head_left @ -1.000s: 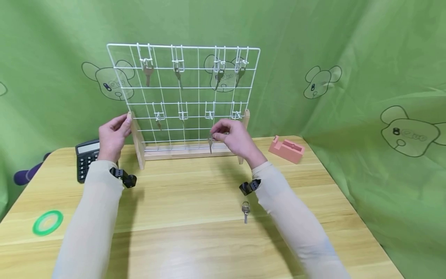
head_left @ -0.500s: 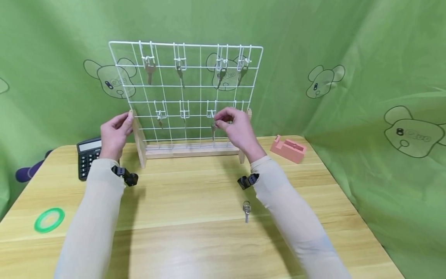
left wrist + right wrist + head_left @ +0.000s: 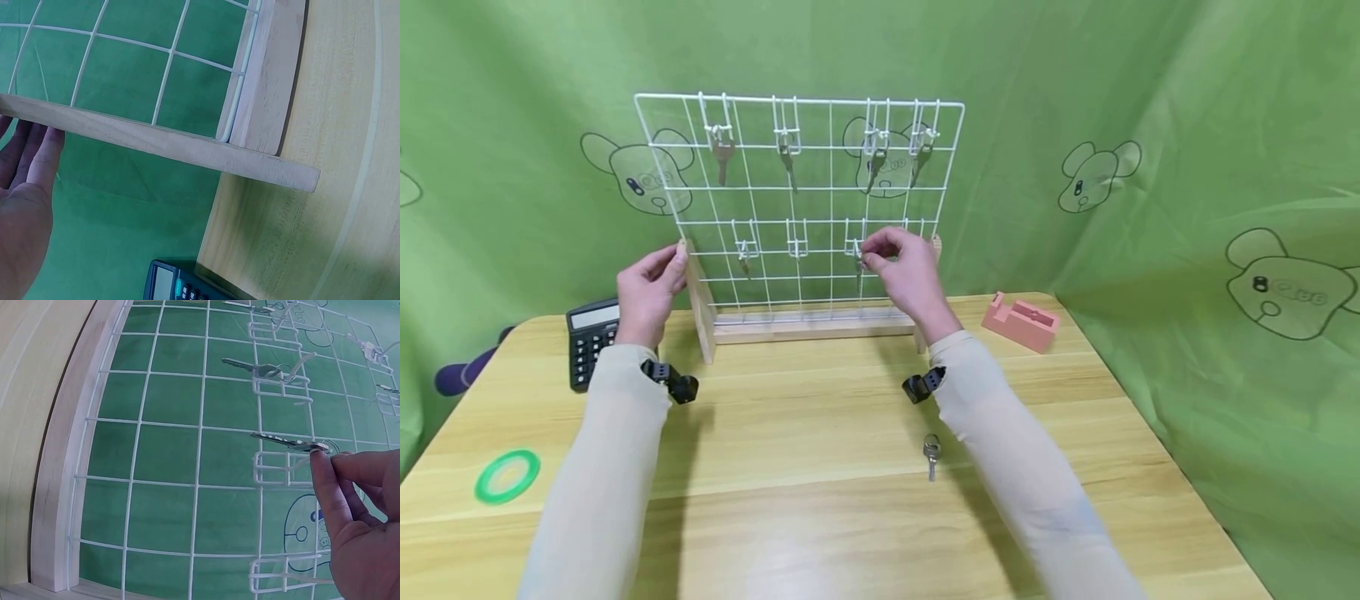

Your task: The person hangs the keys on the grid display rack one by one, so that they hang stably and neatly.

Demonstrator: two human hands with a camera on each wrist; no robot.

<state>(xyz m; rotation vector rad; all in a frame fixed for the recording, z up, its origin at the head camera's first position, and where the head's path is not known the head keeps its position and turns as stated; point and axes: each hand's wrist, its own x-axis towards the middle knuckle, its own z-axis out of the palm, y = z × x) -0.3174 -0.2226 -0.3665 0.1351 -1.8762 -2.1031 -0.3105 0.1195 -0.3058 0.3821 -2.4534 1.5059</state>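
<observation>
A white wire grid rack (image 3: pixel 831 188) stands in a wooden frame at the back of the table. My left hand (image 3: pixel 647 292) holds the top of its left wooden upright (image 3: pixel 700 304); in the left wrist view the fingers reach behind that wood. Thumb and fingertips of my right hand (image 3: pixel 910 275) pinch a key (image 3: pixel 290 444) by its ring end. This key is right at the third hook (image 3: pixel 853 247) of the lower row. Several keys hang from the upper hooks, including a broad key (image 3: pixel 722 158) at far left. Smaller keys hang on the lower left hooks.
Another key with a ring (image 3: pixel 932 454) lies on the table by the right forearm. A black calculator (image 3: pixel 580 354) sits behind the left wrist. A pink tape dispenser (image 3: pixel 1033 331) is at back right, a green ring (image 3: pixel 484 485) at front left. Green cloth hangs behind.
My right hand has risen with the key, from below the lower row up to its third hook. The left hand keeps its grip on the upright.
</observation>
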